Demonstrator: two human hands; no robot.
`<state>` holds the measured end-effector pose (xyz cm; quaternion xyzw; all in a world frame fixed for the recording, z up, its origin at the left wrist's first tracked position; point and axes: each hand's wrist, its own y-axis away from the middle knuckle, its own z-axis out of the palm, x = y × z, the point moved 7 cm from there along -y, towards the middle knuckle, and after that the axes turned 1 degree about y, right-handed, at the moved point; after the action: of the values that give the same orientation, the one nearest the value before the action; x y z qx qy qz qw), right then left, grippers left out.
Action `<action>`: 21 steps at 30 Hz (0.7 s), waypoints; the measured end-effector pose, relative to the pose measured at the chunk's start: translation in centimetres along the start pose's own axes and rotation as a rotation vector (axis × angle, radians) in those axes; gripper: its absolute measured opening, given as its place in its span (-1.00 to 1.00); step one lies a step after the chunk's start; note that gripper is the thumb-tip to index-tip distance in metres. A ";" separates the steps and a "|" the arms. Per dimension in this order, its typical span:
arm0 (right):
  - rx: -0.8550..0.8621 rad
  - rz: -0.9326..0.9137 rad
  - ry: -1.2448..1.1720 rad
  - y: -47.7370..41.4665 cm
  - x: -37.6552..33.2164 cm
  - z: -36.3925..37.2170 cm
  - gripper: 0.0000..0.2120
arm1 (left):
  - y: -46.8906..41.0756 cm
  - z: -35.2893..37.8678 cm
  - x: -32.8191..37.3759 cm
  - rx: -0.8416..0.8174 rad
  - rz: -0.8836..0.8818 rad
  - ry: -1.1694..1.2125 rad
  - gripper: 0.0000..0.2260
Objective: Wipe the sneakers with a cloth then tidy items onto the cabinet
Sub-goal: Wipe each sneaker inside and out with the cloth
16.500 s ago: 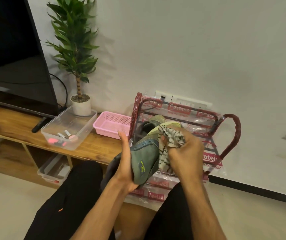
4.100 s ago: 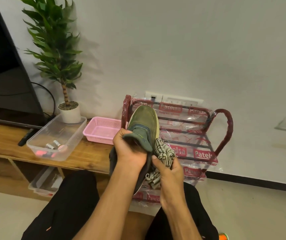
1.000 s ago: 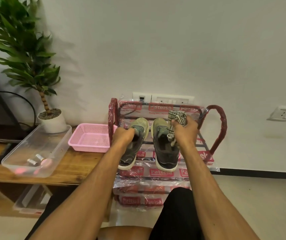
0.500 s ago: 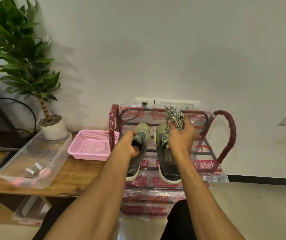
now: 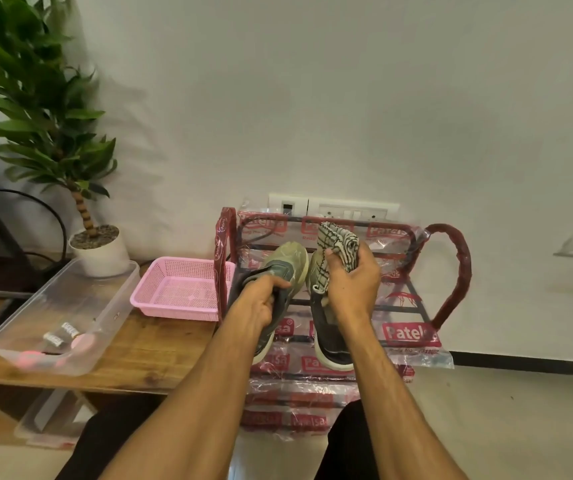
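Observation:
Two olive-green sneakers lie side by side on the top shelf of a red, plastic-wrapped shoe rack (image 5: pixel 451 271), toes toward the wall. My left hand (image 5: pixel 259 301) grips the collar of the left sneaker (image 5: pixel 287 263). The right sneaker (image 5: pixel 330 344) lies beside it, its front half hidden behind my right hand (image 5: pixel 351 289). That hand is closed on a bunched white cloth with dark checks (image 5: pixel 338 245), held just above the right sneaker's tongue.
Left of the rack is a wooden cabinet (image 5: pixel 146 355) carrying a pink basket (image 5: pixel 181 289), a clear plastic tub (image 5: pixel 66 317) with small items, and a potted plant (image 5: pixel 98 247). Wall sockets (image 5: pixel 333 209) sit behind the rack. Another tub lies under the cabinet.
Both sneakers went from my lap onto the rack's top shelf. In the last half second my hands have barely shifted; the right hand with the cloth has lowered slightly toward the right sneaker.

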<state>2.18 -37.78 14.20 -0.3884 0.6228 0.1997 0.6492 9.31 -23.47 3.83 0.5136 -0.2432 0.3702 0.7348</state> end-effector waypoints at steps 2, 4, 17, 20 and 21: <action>0.005 0.006 -0.010 0.1 -0.7 -0.2 -0.71 | 1.0 -0.4 -0.1 -0.017 0.015 0.095 -0.87; -0.004 -0.012 -0.008 0.3 -1.5 -0.4 -0.67 | 2.3 -0.6 -0.2 -0.047 0.036 0.197 -0.84; -0.109 -0.264 0.034 6.4 -8.5 -0.2 -0.62 | 16.0 0.3 1.3 -0.522 0.344 0.502 -0.68; -0.104 -0.353 0.044 8.2 -9.7 0.5 -0.57 | 18.5 1.0 1.6 -0.590 0.440 0.403 -0.55; -0.096 -0.361 0.033 8.6 -9.9 0.5 -0.57 | 19.1 1.1 1.6 -0.599 0.469 0.379 -0.52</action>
<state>-5.30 -29.81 21.54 -0.5276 0.5434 0.1027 0.6448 -4.83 -20.24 16.39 0.1312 -0.3111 0.5283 0.7790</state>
